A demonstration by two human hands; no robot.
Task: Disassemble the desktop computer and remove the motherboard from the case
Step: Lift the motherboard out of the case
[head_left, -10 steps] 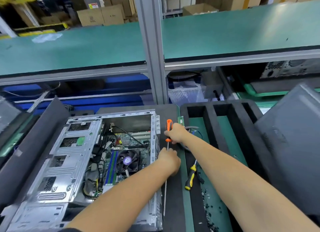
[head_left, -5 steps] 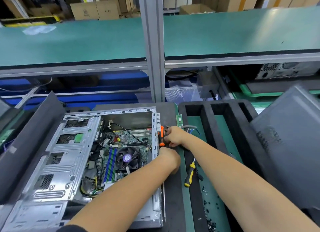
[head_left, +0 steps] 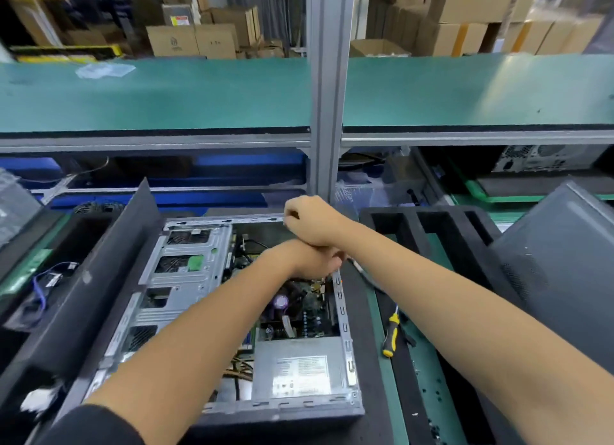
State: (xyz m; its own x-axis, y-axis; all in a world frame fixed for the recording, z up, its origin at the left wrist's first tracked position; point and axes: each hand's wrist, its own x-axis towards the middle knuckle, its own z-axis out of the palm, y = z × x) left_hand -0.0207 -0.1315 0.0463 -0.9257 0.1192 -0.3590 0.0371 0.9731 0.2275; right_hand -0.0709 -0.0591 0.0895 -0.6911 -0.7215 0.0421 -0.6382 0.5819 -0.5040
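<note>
- Left of frame: a dark panel (head_left: 99, 278) leans tilted against the left flank of the computer case (head_left: 186, 278), closing off that side.
- Lower centre: the case lies open side up on the bench (head_left: 375, 361), long axis running from the bottom of the frame toward the upper centre. The power supply (head_left: 299, 371) fills its near right corner.
- The motherboard (head_left: 305, 308) sits flat inside, right of the drive cage (head_left: 186, 265), partly hidden by the left forearm.
- Centre: the left hand (head_left: 305, 261) is over the motherboard by the case's right wall, fingers curled downward; what it grips cannot be told.
- The right hand (head_left: 312, 220) crosses just above it, fist closed at the case's far rim; contents not visible.
- Right of the case: a yellow-handled screwdriver (head_left: 390, 335) lies near the foam tray (head_left: 438, 232). A grey side panel (head_left: 558, 271) bounds the far right.
</note>
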